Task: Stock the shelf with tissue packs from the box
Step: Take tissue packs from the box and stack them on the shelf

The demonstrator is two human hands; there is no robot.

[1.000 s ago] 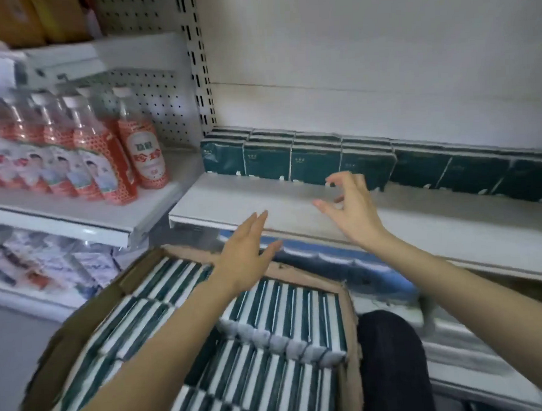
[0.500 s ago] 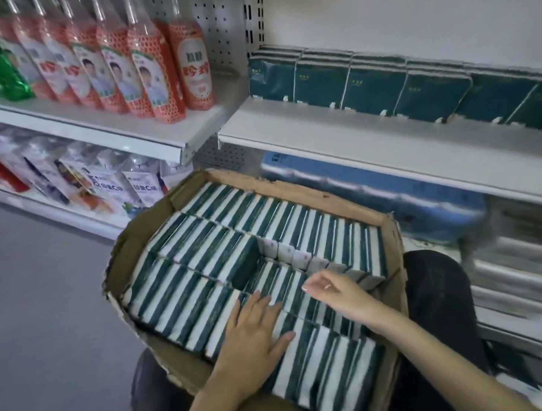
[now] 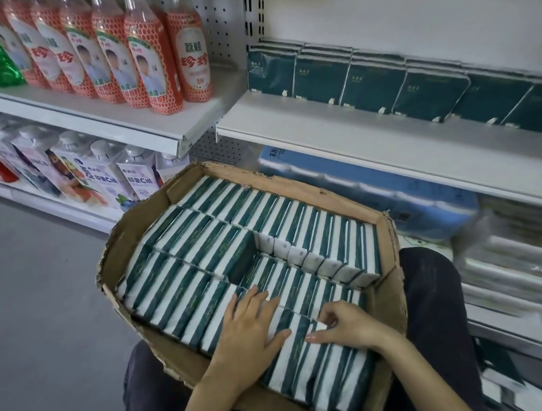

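Cardboard, torn along its rim, makes the box [image 3: 389,262] that rests on the person's lap; it is packed with rows of green-and-white packs [image 3: 202,240] standing on edge, with one sunken gap in the middle row; the left hand [image 3: 248,329] lies flat and released on the nearest row, fingers spread, grasping nothing; the right hand [image 3: 348,325] sits just beside it with its fingers curled down among the tops of the packs, though whether it has truly gripped one I cannot tell; beyond the box the white shelf [image 3: 354,144] carries a line of dark green packs [image 3: 373,85] upright against its back wall, with bare shelf in front of them; on the neighbouring shelf to the left stand red bottles [image 3: 164,53]; cartons [image 3: 105,179] sit on the level below them.
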